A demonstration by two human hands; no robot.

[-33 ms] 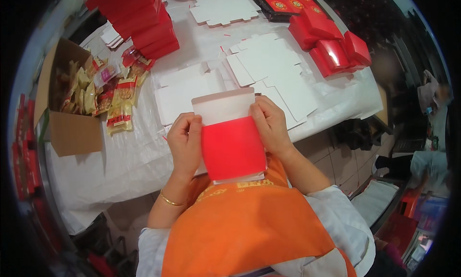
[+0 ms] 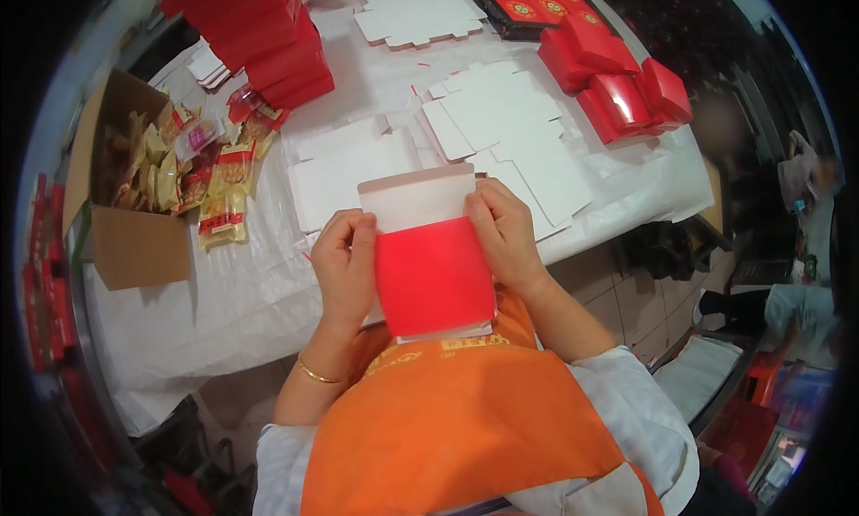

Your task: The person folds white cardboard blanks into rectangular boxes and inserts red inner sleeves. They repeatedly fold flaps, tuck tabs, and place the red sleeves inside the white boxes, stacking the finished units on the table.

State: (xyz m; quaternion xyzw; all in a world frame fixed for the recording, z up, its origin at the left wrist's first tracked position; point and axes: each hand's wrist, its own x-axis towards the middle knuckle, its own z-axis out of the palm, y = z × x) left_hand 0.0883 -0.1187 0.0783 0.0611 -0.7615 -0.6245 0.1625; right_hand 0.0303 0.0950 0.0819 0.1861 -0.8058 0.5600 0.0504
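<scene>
Between my hands is a red cardboard box [image 2: 436, 279] with a white inside, its far flap raised and the near end close to my orange apron. My left hand [image 2: 344, 256] grips its left edge, thumb on top near the fold. At the right edge my right hand [image 2: 501, 230] pinches the box the same way. Just beyond it on the table lie flat white box blanks [image 2: 349, 162], and a larger stack of white blanks [image 2: 510, 140] spreads to the right. The fingers under the box are hidden.
An open brown carton [image 2: 139, 247] at the left spills gold-and-red snack packets [image 2: 231, 171]. Behind it rises a tall stack of red boxes [image 2: 286, 59]. More red boxes [image 2: 617, 100] are piled at the right edge near a black-rimmed tray [image 2: 506, 28]. White sheeting [image 2: 242, 310] covers the table.
</scene>
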